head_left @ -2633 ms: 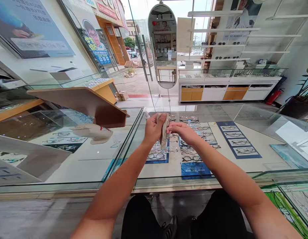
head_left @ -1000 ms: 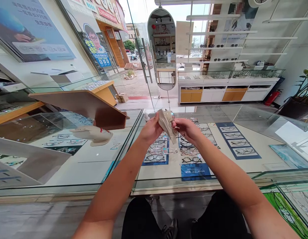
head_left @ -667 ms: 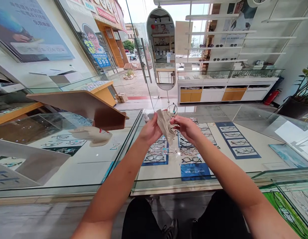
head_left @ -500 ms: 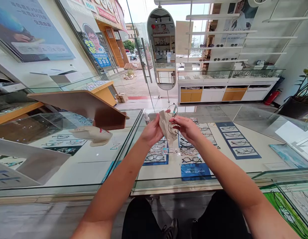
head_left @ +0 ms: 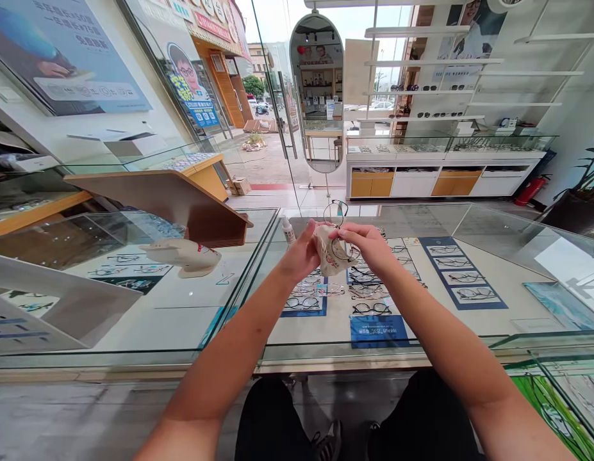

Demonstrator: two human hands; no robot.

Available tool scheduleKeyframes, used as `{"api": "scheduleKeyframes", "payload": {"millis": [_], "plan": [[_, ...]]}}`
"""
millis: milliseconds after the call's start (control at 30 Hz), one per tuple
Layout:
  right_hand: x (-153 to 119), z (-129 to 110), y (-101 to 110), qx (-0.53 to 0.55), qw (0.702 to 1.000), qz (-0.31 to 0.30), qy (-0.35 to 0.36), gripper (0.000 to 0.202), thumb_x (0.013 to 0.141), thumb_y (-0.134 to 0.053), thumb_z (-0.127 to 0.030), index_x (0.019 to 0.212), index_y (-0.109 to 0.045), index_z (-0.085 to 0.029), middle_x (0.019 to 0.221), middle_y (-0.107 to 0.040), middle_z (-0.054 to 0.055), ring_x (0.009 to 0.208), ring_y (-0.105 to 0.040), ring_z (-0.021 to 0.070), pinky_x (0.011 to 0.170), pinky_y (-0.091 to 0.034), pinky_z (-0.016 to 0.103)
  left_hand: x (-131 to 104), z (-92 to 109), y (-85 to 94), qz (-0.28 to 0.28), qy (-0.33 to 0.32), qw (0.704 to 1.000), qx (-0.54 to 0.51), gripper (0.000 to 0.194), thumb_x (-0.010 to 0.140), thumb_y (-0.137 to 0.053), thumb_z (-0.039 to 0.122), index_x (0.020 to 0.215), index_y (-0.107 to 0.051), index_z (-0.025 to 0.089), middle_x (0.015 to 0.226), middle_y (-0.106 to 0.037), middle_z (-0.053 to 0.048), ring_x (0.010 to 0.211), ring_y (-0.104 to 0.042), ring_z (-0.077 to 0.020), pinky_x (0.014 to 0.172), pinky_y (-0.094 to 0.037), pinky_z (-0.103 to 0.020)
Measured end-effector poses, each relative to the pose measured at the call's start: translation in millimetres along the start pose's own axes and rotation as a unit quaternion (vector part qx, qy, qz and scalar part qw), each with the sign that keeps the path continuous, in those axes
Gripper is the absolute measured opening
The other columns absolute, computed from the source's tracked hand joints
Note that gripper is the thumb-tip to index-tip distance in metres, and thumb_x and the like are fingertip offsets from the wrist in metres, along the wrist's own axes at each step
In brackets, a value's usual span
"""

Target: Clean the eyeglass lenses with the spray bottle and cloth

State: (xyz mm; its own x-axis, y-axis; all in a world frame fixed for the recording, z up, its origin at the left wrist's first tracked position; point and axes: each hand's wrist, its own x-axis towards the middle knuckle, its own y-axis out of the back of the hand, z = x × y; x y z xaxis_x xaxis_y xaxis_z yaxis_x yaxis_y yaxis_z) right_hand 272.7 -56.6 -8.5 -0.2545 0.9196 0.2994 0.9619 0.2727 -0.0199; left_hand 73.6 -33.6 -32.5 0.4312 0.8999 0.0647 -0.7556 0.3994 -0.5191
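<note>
Above the glass counter my left hand (head_left: 301, 254) is closed on a beige cloth (head_left: 329, 255), which is bunched and hangs below the fingers. My right hand (head_left: 366, 244) pinches a pair of round, thin-framed eyeglasses (head_left: 336, 210). One lens rim stands up above the hands, and the other lies lower, against the cloth. Both hands almost meet at the frame, so part of it is hidden. A small white spray bottle (head_left: 288, 230) stands on the counter just beyond my left hand.
Inside the glass counter (head_left: 297, 349) lie several eyeglasses on blue cards (head_left: 378, 331), with another card strip (head_left: 462, 272) to the right. At left are a brown stand (head_left: 214, 227), another beige cloth (head_left: 191, 259) and a white box (head_left: 85, 307). An oval mirror (head_left: 318, 96) stands beyond.
My hands have shifted slightly right in view with the eyeglasses. The cloth has gone from hanging long to being bunched around the lower lens. The whole view has moved slightly.
</note>
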Motion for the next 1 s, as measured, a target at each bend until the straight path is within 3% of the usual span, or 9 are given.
{"api": "scheduleKeyframes", "payload": {"millis": [100,267,400,500,700,833,1000], "plan": [[-1,0,-1,0.002,1.000,-0.015,-0.003,0.027,0.089,-0.080,-0.052,0.085,-0.089,-0.027,0.096,-0.078,0.004,0.103,-0.064,0.0254,0.104,-0.046,0.042,-3,-1,-2.5,-0.001,-0.008,1.000,0.026,0.057,0.075,-0.103,0.058,0.108,-0.073,0.022,0.092,-0.075,-0.001,0.077,-0.072,-0.0190,0.068,-0.059,-0.030],[1,-2,7,0.019,1.000,0.008,-0.004,0.024,0.089,-0.078,-0.048,0.085,-0.091,-0.029,0.099,-0.081,0.005,0.102,-0.062,0.0257,0.098,-0.044,0.041,-2,9,-0.7,0.016,-0.040,0.996,0.074,0.030,0.076,-0.091,0.034,0.096,-0.077,0.018,0.091,-0.073,-0.003,0.079,-0.066,-0.0183,0.070,-0.054,-0.028],[1,-6,12,0.002,1.000,-0.010,-0.006,0.022,0.089,-0.077,-0.045,0.081,-0.090,-0.028,0.096,-0.081,0.006,0.097,-0.062,0.0250,0.096,-0.045,0.042,-6,24,5.3,-0.032,-0.021,0.985,0.167,0.029,0.080,-0.090,0.039,0.096,-0.081,0.017,0.083,-0.072,-0.004,0.069,-0.061,-0.0168,0.062,-0.047,-0.028],[0,-7,10,-0.001,1.000,-0.023,-0.018,0.023,0.088,-0.077,-0.045,0.081,-0.090,-0.028,0.093,-0.080,0.006,0.095,-0.061,0.0245,0.095,-0.046,0.042,-10,29,6.8,-0.070,-0.002,0.975,0.212,0.035,0.082,-0.098,0.044,0.099,-0.081,0.018,0.086,-0.076,-0.005,0.072,-0.067,-0.0183,0.065,-0.049,-0.028],[0,-4,4,0.052,0.997,-0.010,-0.060,0.023,0.082,-0.079,-0.047,0.078,-0.088,-0.026,0.094,-0.078,0.006,0.091,-0.058,0.0224,0.088,-0.046,0.039,-12,27,2.6,-0.073,-0.010,0.962,0.264,0.042,0.082,-0.101,0.052,0.093,-0.081,0.017,0.081,-0.076,-0.005,0.070,-0.067,-0.0177,0.063,-0.048,-0.027],[2,-9,7,0.111,0.992,0.013,-0.051,0.023,0.077,-0.082,-0.049,0.075,-0.085,-0.026,0.094,-0.076,0.007,0.096,-0.061,0.0246,0.085,-0.048,0.038,-11,24,-0.5,-0.046,-0.019,0.971,0.233,0.047,0.077,-0.103,0.055,0.099,-0.083,0.019,0.089,-0.079,-0.005,0.075,-0.069,-0.0186,0.068,-0.052,-0.028],[1,-16,16,0.165,0.986,0.005,0.025,0.020,0.080,-0.078,-0.044,0.073,-0.079,-0.026,0.096,-0.073,0.009,0.106,-0.066,0.0277,0.092,-0.052,0.041,-7,21,-0.9,0.037,-0.048,0.985,0.160,0.039,0.073,-0.100,0.043,0.088,-0.072,0.021,0.078,-0.070,0.001,0.066,-0.060,-0.0151,0.064,-0.049,-0.027]]}}
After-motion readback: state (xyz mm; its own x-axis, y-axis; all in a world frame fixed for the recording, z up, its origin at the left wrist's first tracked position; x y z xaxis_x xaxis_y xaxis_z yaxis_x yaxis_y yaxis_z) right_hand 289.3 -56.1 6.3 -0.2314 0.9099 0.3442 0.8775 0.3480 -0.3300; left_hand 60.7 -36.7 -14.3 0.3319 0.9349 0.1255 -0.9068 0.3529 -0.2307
